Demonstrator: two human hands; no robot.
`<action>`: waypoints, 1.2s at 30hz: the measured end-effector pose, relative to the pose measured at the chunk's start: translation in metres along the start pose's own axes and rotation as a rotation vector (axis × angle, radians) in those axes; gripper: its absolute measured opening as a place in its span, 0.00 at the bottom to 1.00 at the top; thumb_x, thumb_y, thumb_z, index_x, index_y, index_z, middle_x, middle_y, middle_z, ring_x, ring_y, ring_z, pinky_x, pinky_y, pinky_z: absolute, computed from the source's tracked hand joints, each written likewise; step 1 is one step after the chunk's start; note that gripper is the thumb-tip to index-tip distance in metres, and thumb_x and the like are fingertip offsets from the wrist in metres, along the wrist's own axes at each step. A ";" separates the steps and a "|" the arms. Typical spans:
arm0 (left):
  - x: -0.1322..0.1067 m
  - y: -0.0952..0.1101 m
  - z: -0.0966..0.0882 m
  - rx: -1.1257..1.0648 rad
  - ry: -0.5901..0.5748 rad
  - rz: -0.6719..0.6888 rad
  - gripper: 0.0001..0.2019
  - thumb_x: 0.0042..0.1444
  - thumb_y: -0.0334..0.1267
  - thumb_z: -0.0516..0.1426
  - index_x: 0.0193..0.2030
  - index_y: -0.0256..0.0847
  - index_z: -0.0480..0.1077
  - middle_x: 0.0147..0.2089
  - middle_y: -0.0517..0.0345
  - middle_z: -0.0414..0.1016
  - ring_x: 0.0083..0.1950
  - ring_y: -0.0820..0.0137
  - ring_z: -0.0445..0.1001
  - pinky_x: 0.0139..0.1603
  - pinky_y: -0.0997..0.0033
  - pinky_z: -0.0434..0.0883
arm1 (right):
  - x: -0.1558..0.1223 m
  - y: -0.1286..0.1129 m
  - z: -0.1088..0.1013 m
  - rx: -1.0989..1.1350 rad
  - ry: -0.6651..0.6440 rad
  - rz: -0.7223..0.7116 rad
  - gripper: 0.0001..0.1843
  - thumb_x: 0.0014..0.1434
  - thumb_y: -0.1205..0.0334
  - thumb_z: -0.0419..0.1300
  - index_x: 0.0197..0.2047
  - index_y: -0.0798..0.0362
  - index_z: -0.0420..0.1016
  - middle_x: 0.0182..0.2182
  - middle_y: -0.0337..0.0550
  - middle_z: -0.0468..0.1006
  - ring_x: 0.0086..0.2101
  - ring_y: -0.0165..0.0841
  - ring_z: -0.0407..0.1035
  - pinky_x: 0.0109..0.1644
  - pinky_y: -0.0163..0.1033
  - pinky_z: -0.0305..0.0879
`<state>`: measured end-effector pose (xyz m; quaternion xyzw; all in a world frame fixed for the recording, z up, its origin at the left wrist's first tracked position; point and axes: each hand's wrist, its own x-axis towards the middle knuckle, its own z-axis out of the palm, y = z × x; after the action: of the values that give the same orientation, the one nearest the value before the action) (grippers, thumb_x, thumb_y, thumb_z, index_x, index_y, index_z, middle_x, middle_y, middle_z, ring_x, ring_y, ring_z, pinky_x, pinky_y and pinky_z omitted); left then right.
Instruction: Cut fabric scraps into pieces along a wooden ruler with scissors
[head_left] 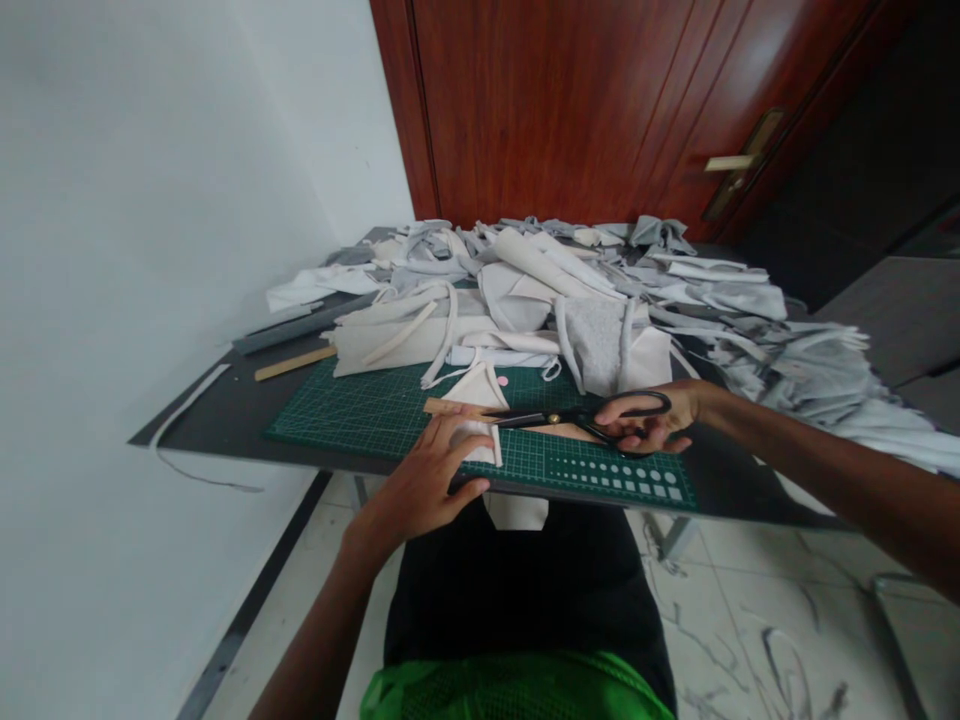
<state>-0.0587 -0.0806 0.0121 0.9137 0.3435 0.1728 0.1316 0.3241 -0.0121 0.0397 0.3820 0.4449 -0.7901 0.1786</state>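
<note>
My right hand (660,420) is closed around the black handles of a pair of scissors (553,418). The blades point left, across a white fabric piece (480,385) and a wooden ruler (439,406). Part of the ruler is hidden under the scissors. My left hand (424,475) lies on the fabric near the blade tips, fingers stretched out and thumb apart, pressing the piece and the ruler's edge down. Beneath all this is a green cutting mat (367,410) with white grid lines and printed shapes.
Heaped grey and white fabric scraps (517,270) cover the back and right of the dark table (225,420). A wooden strip (295,363) lies left of the mat. A white wall (150,200) stands at left, a brown door (555,110) behind. Scraps litter the tiled floor.
</note>
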 end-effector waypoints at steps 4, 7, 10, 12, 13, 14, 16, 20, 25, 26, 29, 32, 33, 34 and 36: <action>0.000 0.000 0.000 0.001 -0.008 -0.008 0.18 0.68 0.41 0.57 0.63 0.47 0.68 0.69 0.47 0.66 0.79 0.52 0.52 0.77 0.41 0.55 | 0.002 0.000 0.001 0.017 0.037 -0.016 0.33 0.54 0.28 0.64 0.28 0.52 0.66 0.16 0.27 0.55 0.13 0.21 0.44 0.11 0.28 0.55; 0.000 -0.001 0.001 -0.002 -0.002 -0.013 0.18 0.68 0.42 0.57 0.63 0.47 0.68 0.70 0.46 0.64 0.78 0.51 0.52 0.77 0.40 0.56 | 0.006 -0.006 0.005 -0.016 0.012 -0.014 0.32 0.55 0.28 0.64 0.30 0.52 0.67 0.16 0.26 0.53 0.14 0.20 0.44 0.11 0.27 0.56; 0.001 -0.002 0.001 0.003 -0.001 -0.013 0.18 0.68 0.43 0.57 0.63 0.47 0.68 0.70 0.46 0.64 0.78 0.51 0.54 0.77 0.39 0.55 | 0.008 -0.012 0.009 -0.069 0.007 -0.004 0.33 0.57 0.27 0.62 0.30 0.52 0.66 0.15 0.25 0.52 0.13 0.20 0.43 0.11 0.27 0.57; 0.000 -0.002 0.001 0.003 -0.005 -0.009 0.18 0.68 0.43 0.57 0.63 0.47 0.69 0.70 0.46 0.64 0.77 0.50 0.54 0.77 0.39 0.55 | 0.008 -0.013 0.011 -0.103 0.057 -0.017 0.33 0.58 0.28 0.61 0.29 0.51 0.65 0.15 0.25 0.53 0.13 0.20 0.44 0.11 0.27 0.56; 0.000 -0.002 0.001 0.002 -0.005 -0.006 0.18 0.68 0.43 0.57 0.63 0.47 0.69 0.70 0.46 0.64 0.77 0.50 0.54 0.77 0.39 0.55 | 0.007 -0.014 0.012 -0.126 0.088 -0.026 0.32 0.58 0.28 0.62 0.29 0.51 0.65 0.16 0.25 0.53 0.13 0.20 0.44 0.11 0.27 0.56; 0.000 -0.002 0.002 0.002 -0.003 -0.005 0.18 0.68 0.43 0.57 0.63 0.47 0.69 0.70 0.46 0.64 0.77 0.50 0.54 0.77 0.39 0.55 | 0.007 -0.013 0.012 -0.153 0.121 -0.034 0.32 0.59 0.29 0.62 0.29 0.51 0.64 0.15 0.25 0.54 0.13 0.20 0.45 0.11 0.27 0.56; -0.001 -0.003 0.003 0.003 0.005 -0.008 0.18 0.68 0.43 0.57 0.63 0.47 0.68 0.70 0.46 0.64 0.78 0.50 0.53 0.77 0.39 0.56 | 0.006 -0.012 0.012 -0.209 0.180 -0.048 0.32 0.60 0.30 0.62 0.27 0.51 0.63 0.14 0.24 0.54 0.13 0.21 0.46 0.11 0.26 0.55; -0.002 -0.005 0.005 0.012 0.003 0.002 0.19 0.69 0.43 0.56 0.64 0.46 0.67 0.70 0.45 0.63 0.78 0.50 0.52 0.76 0.39 0.56 | 0.006 -0.010 0.009 -0.265 0.195 -0.077 0.32 0.61 0.31 0.62 0.26 0.52 0.63 0.12 0.24 0.54 0.12 0.21 0.47 0.12 0.26 0.55; -0.001 -0.003 0.002 -0.011 -0.011 0.006 0.18 0.69 0.42 0.57 0.63 0.47 0.67 0.69 0.46 0.64 0.78 0.50 0.52 0.77 0.40 0.56 | 0.006 -0.011 0.005 -0.245 0.186 -0.081 0.31 0.60 0.33 0.64 0.25 0.52 0.65 0.12 0.25 0.55 0.13 0.21 0.49 0.13 0.26 0.56; 0.000 -0.003 0.001 -0.015 -0.018 0.006 0.17 0.69 0.41 0.57 0.63 0.47 0.67 0.69 0.47 0.64 0.78 0.50 0.52 0.77 0.40 0.56 | 0.006 -0.012 0.005 -0.230 0.182 -0.070 0.31 0.59 0.32 0.64 0.26 0.52 0.65 0.12 0.25 0.55 0.13 0.21 0.49 0.13 0.27 0.57; 0.000 -0.002 0.000 -0.014 -0.026 -0.007 0.17 0.68 0.42 0.58 0.62 0.47 0.68 0.69 0.47 0.65 0.78 0.49 0.52 0.77 0.39 0.55 | 0.007 -0.014 0.008 -0.160 0.141 -0.039 0.33 0.56 0.28 0.64 0.27 0.52 0.65 0.13 0.25 0.55 0.13 0.21 0.48 0.13 0.27 0.57; 0.000 -0.004 0.001 -0.017 -0.012 -0.016 0.18 0.68 0.42 0.58 0.62 0.45 0.68 0.70 0.45 0.63 0.78 0.48 0.52 0.77 0.38 0.55 | 0.009 -0.015 0.012 -0.125 0.134 -0.029 0.34 0.54 0.27 0.64 0.28 0.52 0.65 0.14 0.24 0.54 0.13 0.20 0.46 0.12 0.27 0.56; 0.000 -0.004 0.001 -0.019 -0.007 -0.015 0.17 0.68 0.42 0.58 0.62 0.45 0.68 0.70 0.45 0.63 0.78 0.48 0.52 0.77 0.38 0.55 | 0.010 -0.015 0.013 -0.128 0.142 -0.040 0.33 0.55 0.28 0.65 0.28 0.52 0.65 0.15 0.24 0.54 0.13 0.20 0.46 0.12 0.27 0.56; 0.000 -0.004 0.001 -0.020 -0.005 -0.011 0.17 0.68 0.42 0.58 0.62 0.46 0.68 0.71 0.45 0.62 0.78 0.49 0.52 0.77 0.38 0.55 | 0.010 -0.015 0.013 -0.128 0.147 -0.053 0.33 0.55 0.28 0.65 0.28 0.52 0.65 0.15 0.24 0.54 0.13 0.20 0.46 0.12 0.26 0.56; 0.000 -0.005 0.002 -0.017 -0.008 -0.004 0.17 0.68 0.42 0.58 0.62 0.46 0.68 0.71 0.45 0.62 0.79 0.49 0.51 0.77 0.39 0.55 | 0.012 -0.015 0.014 -0.114 0.131 -0.054 0.33 0.55 0.28 0.64 0.28 0.52 0.65 0.15 0.24 0.54 0.13 0.20 0.45 0.12 0.26 0.56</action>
<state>-0.0603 -0.0771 0.0086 0.9126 0.3431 0.1718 0.1411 0.3006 -0.0151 0.0434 0.4098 0.5101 -0.7413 0.1492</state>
